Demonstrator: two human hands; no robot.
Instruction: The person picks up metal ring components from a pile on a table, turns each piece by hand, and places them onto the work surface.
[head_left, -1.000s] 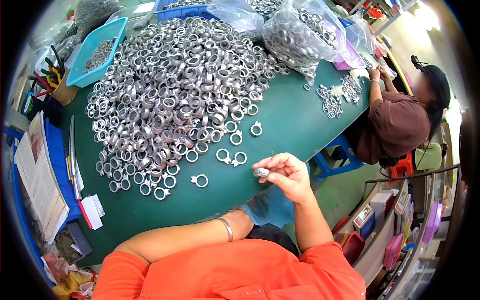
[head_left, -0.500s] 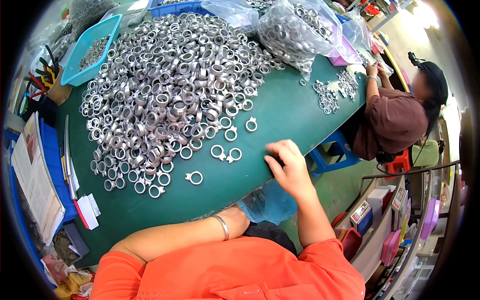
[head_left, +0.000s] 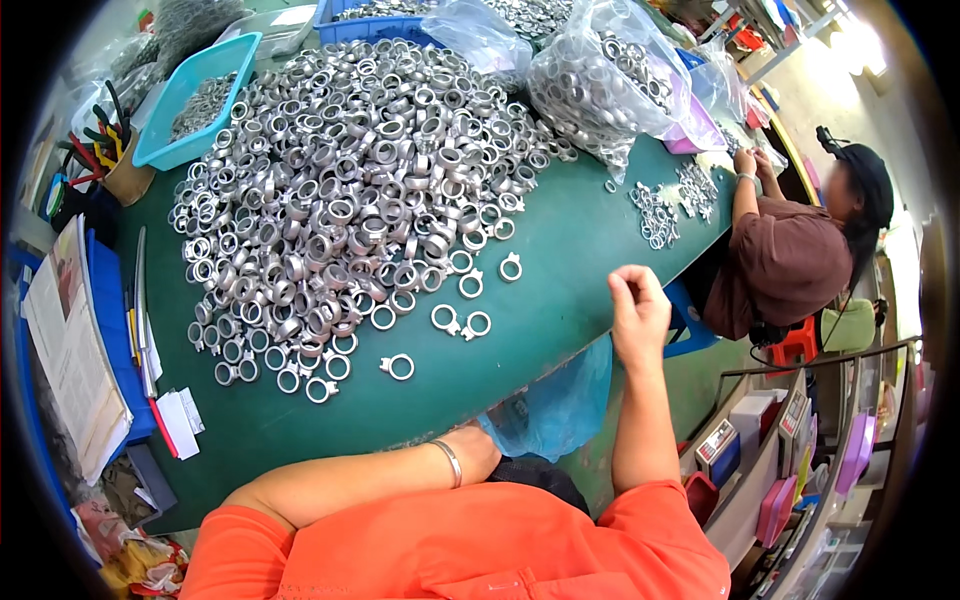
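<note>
In the head view, the right hand (head_left: 640, 310) is being held raised over the near edge of the desk (head_left: 560, 240), its fingers curled in and the thumb brought close to the forefinger; whether anything is being pinched there cannot be told. The left hand (head_left: 475, 453) is being held low at the desk edge, just beside a thin blue plastic bag (head_left: 555, 405); its fingers are being hidden, so whether they are closed on the bag cannot be told. A large heap of grey metal rings (head_left: 340, 205) is being borne by the desk, and a single ring (head_left: 386, 366) is lying apart on its near side. At the heap's far left, a blue-green tray (head_left: 178, 154) is being filled partway by small metal parts. On the right, a co-worker (head_left: 790, 260) is being seen with both hands raised.
</note>
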